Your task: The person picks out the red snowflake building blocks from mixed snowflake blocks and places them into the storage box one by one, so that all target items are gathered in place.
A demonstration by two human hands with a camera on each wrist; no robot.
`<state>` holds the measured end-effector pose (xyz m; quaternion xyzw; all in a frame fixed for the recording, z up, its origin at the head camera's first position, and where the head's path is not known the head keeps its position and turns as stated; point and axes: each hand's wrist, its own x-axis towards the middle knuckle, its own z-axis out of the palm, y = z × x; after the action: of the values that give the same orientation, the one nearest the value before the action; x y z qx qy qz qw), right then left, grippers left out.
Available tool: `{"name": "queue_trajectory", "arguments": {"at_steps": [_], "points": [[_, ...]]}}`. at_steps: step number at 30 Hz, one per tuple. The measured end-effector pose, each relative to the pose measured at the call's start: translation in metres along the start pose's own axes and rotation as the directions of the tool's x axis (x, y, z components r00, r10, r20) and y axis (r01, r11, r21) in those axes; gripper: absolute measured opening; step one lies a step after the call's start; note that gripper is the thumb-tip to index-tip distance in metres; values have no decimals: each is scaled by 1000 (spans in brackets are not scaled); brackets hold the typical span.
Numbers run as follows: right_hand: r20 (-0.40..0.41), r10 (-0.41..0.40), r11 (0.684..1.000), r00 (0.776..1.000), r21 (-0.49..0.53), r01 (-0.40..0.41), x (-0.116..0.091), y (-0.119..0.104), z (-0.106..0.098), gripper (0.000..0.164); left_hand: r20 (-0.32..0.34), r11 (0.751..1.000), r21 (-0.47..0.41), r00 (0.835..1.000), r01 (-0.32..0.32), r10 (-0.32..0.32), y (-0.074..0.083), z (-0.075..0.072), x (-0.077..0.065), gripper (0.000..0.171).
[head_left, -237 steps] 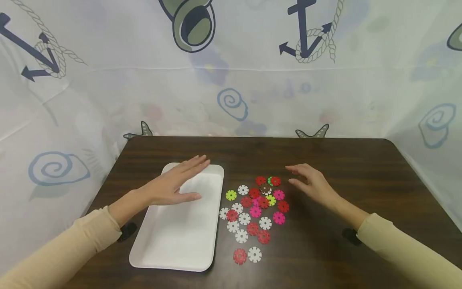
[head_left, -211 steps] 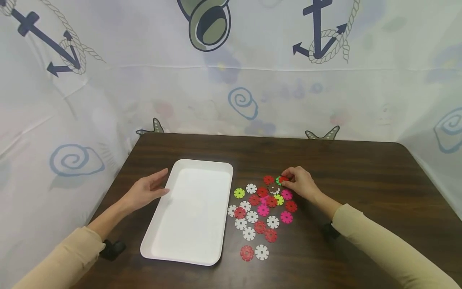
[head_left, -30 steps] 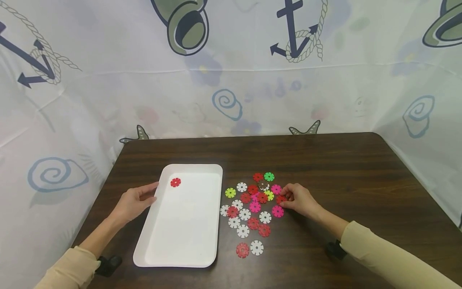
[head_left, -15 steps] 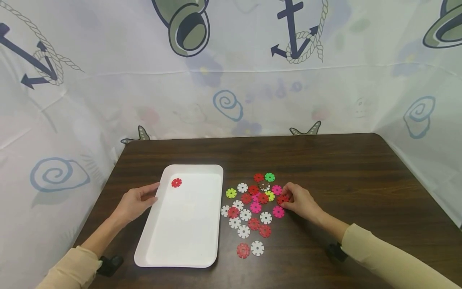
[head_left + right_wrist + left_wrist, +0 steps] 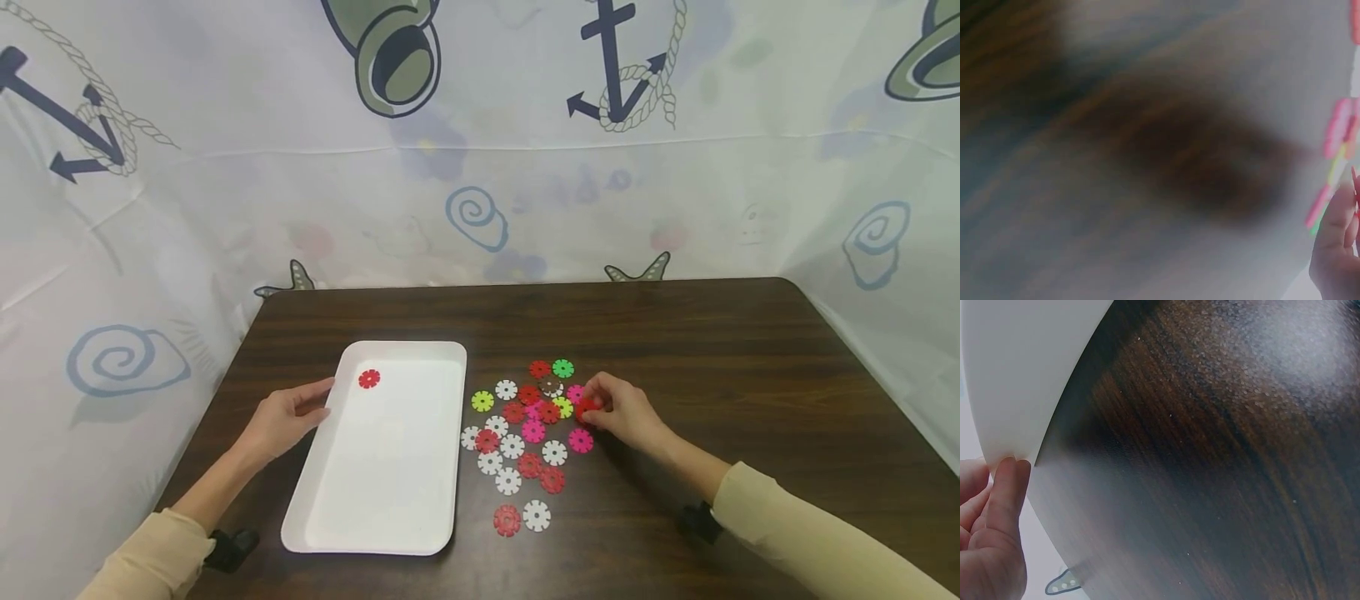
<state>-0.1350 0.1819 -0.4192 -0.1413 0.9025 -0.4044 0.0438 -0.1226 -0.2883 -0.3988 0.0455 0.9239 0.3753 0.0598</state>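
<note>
Near the right edge of a spread of flat, notched plastic discs, my right hand (image 5: 628, 415) pinches a red notched disc (image 5: 586, 408) between thumb and fingers, tilted up. In the right wrist view the thumb and the red edge show at the far right. My left hand (image 5: 276, 427) rests its thumb and fingertips against the left rim of a white rectangular tray (image 5: 372, 492); the left wrist view shows those fingertips right at the tray's side. Inside the tray, toward its far left corner, lies another red notched disc (image 5: 369, 379).
Several white, red, pink and yellow discs lie right of the tray, some overlapping, with a green disc (image 5: 563, 368) at the far end. A red disc (image 5: 507, 520) and a white disc (image 5: 537, 516) sit nearest. The dark wooden table (image 5: 712, 350) meets a patterned cloth (image 5: 510, 150) behind.
The red disc that overlapped the green one is now in the tray. My left hand went from over the tray to its left rim. Just now, my right hand tilted up another red disc.
</note>
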Motion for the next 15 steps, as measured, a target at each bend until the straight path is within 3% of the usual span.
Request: {"name": "queue_trajectory", "arguments": {"at_steps": [6, 11, 15], "points": [[33, 1, 977, 999, 215, -8, 15, -28, 6, 23, -2, 1000, -4, 1000, 5, -5, 1, 0, -2, 51], [95, 49, 954, 994, 289, -74, 37, -67, 23, 25, -6, 1000, -8, 1000, 10, -11, 0, 0, -2, 51], [129, 39, 931, 991, 355, -83, 55, -98, 40, 24, -13, 1000, -9, 1000, 2, -3, 0, 0, -2, 51]]}}
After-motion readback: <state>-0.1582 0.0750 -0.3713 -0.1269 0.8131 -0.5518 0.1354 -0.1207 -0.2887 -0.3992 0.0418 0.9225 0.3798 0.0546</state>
